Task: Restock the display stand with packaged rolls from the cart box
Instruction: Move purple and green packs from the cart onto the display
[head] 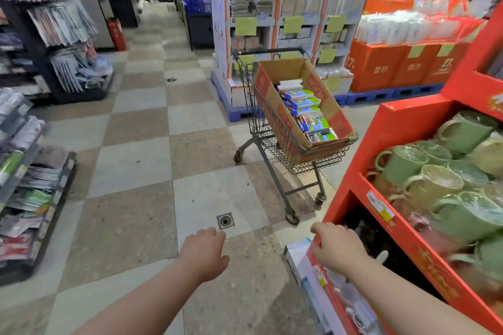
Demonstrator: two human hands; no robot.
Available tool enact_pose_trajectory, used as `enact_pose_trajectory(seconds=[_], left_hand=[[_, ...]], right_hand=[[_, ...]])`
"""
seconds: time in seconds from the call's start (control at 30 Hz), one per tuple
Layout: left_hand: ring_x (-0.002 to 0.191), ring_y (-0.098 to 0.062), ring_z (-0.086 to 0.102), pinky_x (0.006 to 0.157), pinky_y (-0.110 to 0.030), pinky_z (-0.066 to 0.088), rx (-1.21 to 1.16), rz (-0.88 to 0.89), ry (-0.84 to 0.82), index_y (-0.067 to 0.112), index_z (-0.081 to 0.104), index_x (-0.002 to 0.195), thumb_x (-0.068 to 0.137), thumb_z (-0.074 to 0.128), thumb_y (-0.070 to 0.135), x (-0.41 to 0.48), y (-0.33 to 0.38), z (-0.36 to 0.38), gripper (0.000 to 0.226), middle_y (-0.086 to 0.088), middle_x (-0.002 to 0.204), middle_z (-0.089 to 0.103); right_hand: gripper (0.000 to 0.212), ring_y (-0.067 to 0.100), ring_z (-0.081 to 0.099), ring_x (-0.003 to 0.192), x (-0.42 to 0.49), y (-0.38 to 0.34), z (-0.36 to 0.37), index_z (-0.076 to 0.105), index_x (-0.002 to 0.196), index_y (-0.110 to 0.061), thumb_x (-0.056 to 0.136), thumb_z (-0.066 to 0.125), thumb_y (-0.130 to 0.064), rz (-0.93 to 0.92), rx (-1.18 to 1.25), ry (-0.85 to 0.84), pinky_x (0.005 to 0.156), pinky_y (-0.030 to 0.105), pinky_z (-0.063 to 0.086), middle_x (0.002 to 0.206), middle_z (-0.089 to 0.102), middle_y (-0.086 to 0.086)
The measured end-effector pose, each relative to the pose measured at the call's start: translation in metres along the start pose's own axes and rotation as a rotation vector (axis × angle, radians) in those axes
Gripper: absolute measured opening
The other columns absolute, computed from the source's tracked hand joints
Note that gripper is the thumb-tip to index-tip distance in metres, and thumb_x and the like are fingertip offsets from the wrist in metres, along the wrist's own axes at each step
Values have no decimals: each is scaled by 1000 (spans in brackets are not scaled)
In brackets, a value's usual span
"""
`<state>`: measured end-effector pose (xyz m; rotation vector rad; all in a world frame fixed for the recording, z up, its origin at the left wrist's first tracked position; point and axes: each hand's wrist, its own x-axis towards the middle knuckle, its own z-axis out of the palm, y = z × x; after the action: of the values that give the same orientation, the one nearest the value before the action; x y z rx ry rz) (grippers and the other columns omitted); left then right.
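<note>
1. Evidently the shopping cart [283,128] is parked in the aisle just beyond the red display stand [402,128], probably so each trip from stock to shelf is short
2. The cardboard box [324,106] sits tilted in the cart's basket, its open top leaning toward the person, which leaves the packaged rolls [307,114] inside easy to see and lift; they lie in a row along its floor
3. Both hands are empty: the left hand [202,253] hangs over the floor with fingers loosely curled, apart from everything; the right hand [336,247] hovers at the stand's lower corner, fingers slightly spread
4. Green mugs [446,185] fill the stand's upper tier
</note>
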<state>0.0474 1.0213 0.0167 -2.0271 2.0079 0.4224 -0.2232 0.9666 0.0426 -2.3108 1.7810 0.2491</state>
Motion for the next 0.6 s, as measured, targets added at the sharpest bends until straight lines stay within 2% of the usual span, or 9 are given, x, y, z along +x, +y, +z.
enact_pose_trajectory(seconds=[0.2,0.43,0.6], left_hand=[[120,-25,47,95,-36,41,-46,16,53,19,44,132,92,46,44,74,-13,-40,47,-4,128,49],[121,-25,47,95,-36,41,-1,-2,99,18,42,135,93,45,43,192,-26,-103,49,-5,132,48],[123,-24,46,96,-35,41,42,-27,67,20,40,137,94,44,45,272,-26,-140,50,-3,133,48]], right_hand=[[37,25,55,111,55,6,18,51,124,-26,89,42,-31,37,13,-107,85,33,42,122,59,-1],[42,24,49,123,154,28,26,46,130,-29,88,41,-33,30,21,-246,97,34,38,134,52,-1],[41,23,48,125,238,52,4,45,131,-27,90,44,-34,-1,43,-288,98,34,36,136,50,-2]])
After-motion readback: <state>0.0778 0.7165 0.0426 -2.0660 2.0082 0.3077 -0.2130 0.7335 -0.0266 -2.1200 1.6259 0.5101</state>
